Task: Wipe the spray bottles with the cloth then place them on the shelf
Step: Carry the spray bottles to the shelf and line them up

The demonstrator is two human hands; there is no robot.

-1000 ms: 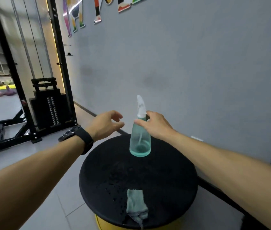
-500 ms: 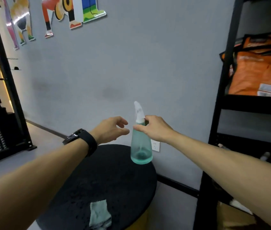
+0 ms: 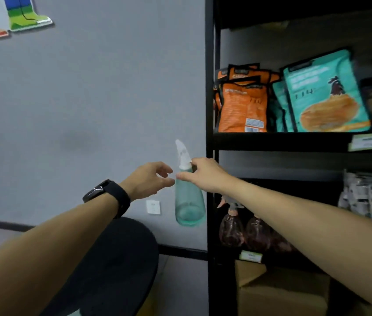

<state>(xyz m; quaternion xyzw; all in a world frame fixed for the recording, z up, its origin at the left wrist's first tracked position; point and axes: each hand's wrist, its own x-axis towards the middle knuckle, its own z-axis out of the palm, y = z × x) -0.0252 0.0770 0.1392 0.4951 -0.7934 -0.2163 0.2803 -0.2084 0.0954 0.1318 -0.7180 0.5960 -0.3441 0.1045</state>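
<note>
One see-through green plastic spray bottle point(image 3: 189, 201) hangs upright in the right hand's point(image 3: 205, 174) grip beside the black metal shelf point(image 3: 210, 142), the left hand point(image 3: 148, 179) loosely open.

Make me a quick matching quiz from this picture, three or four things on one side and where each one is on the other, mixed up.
Things:
1. teal spray bottle
2. orange bags
3. brown spray bottles
4. wall socket

Places:
A. upper shelf
B. on the grey wall, low down
C. held in the right hand
D. lower shelf, behind the right forearm

Pairs: 1-C, 2-A, 3-D, 4-B
</note>
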